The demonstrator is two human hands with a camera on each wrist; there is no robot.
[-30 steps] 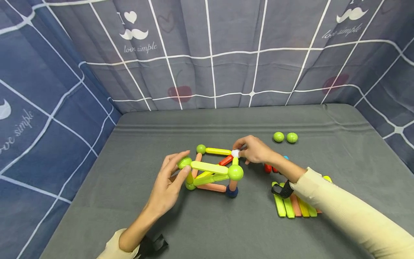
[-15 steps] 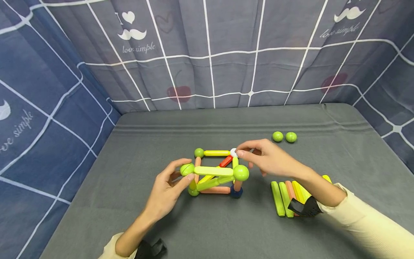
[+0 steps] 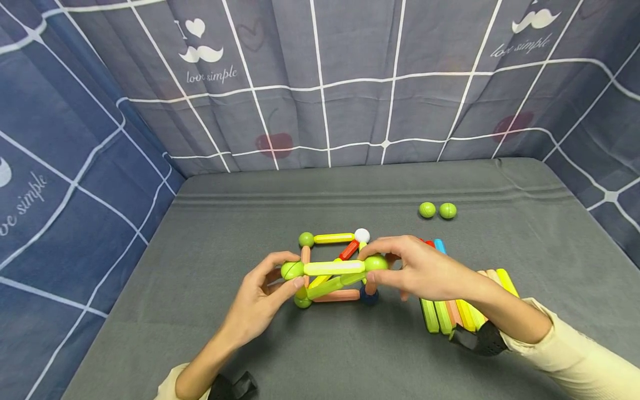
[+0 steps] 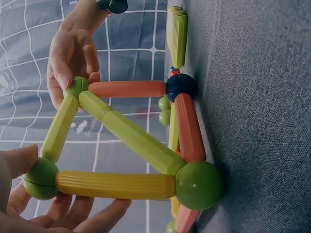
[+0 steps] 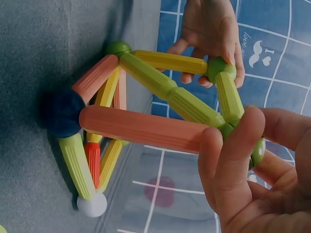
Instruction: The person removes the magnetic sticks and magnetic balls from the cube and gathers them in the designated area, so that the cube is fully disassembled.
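A frame of coloured rods and balls stands on the grey cloth in the middle. My left hand (image 3: 262, 291) pinches its upper left green ball (image 4: 41, 178) between thumb and fingers. The upper right green ball (image 3: 376, 262) is pinched by my right hand (image 3: 420, 269). Between these balls runs a pale yellow-green rod (image 3: 334, 268). In the left wrist view a yellow rod (image 4: 116, 185) and an orange rod (image 4: 127, 89) form the front panel's uprights, crossed by a green diagonal (image 4: 141, 138). A navy ball (image 5: 64, 112) and a white ball (image 3: 362, 235) sit at base corners.
Right of the frame lies a row of loose green, orange and yellow rods (image 3: 442, 316), partly under the right forearm. A blue rod (image 3: 440, 246) shows behind that hand. Two green balls (image 3: 437, 210) rest farther back. A checked curtain (image 3: 300, 83) rises behind the cloth.
My right hand has left the white ball, come nearer and taken hold of the upper right green ball. My left hand keeps its ball, and the frame's top has shifted slightly in view.
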